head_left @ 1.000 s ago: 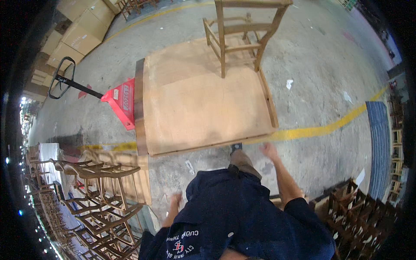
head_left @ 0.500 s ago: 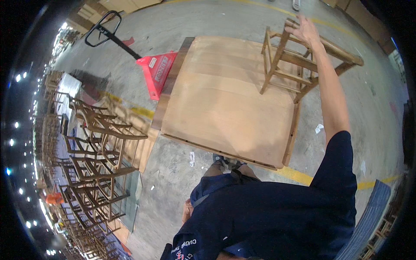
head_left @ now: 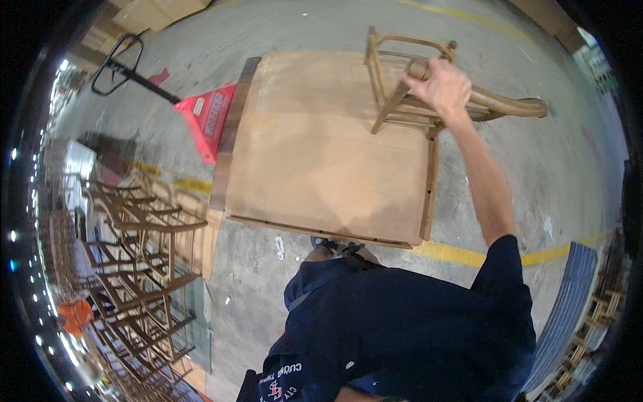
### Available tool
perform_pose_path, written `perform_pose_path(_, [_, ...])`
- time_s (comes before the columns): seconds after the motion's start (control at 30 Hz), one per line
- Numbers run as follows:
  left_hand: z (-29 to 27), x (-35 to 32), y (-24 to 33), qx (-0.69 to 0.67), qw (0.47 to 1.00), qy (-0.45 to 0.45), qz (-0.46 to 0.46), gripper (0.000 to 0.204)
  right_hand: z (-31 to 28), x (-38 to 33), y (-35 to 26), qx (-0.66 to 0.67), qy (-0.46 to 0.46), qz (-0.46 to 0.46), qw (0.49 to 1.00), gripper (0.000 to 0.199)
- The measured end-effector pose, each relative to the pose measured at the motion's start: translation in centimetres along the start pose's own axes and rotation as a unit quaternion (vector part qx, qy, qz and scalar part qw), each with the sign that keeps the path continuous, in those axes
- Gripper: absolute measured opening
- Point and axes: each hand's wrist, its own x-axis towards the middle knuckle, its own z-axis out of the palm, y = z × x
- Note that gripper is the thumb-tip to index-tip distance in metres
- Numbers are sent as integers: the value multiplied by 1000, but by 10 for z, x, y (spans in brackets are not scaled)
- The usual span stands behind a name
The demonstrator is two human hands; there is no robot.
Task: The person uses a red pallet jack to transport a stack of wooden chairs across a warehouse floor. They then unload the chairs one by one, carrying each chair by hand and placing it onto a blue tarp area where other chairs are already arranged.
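A brown wooden chair frame (head_left: 395, 104), without a seat panel, stands tilted at the far right corner of a cardboard-topped platform (head_left: 321, 161). My right hand (head_left: 445, 86) reaches out at arm's length, its fingers wrapped over the end of the chair's thick curved rail (head_left: 512, 106). That rail runs off to the right past the platform's edge. Part of the chair is hidden behind my hand and forearm. My left hand does not show; my dark shirt covers that side.
A red pallet jack (head_left: 209, 120) with a black handle stands at the platform's left. Several wooden chair frames (head_left: 144, 268) are stacked at the left, near a person in orange (head_left: 75, 316). A blue-grey ribbed sheet (head_left: 569, 308) lies at the lower right. Cardboard boxes (head_left: 151, 17) stand far left.
My right hand has come nearer and closed over the rail end. The chair has tipped, its rail swinging toward me. The whole view has shifted a little, and my left hand has dropped from sight.
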Motion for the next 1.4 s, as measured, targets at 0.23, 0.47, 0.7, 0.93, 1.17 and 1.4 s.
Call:
perform_pose_path(0.23, [-107,93,157,-65,998,-1,28,47,-25,-81,-26,123,0,-80,989,41])
perform_pose_path(0.47, [-89,59,412,-9,958,61,281,54,-27,-109,-82,162,52,-191,967,21])
perform_pose_path(0.7, [0,-31,607,-46,889,-80,449,50,-27,-124,-114,184,-49,-285,939,17])
perform_pose_path(0.93, [64,-46,687,-53,861,-226,452,73,-20,-154,-139,189,-66,-404,892,13])
perform_pose_path(1.17, [128,-33,662,-165,879,-370,251,69,-19,-209,-156,212,-51,-445,868,11])
perform_pose_path(1.4, [147,-94,668,-255,861,-385,214,58,-81,-178,-122,321,-136,-412,842,31])
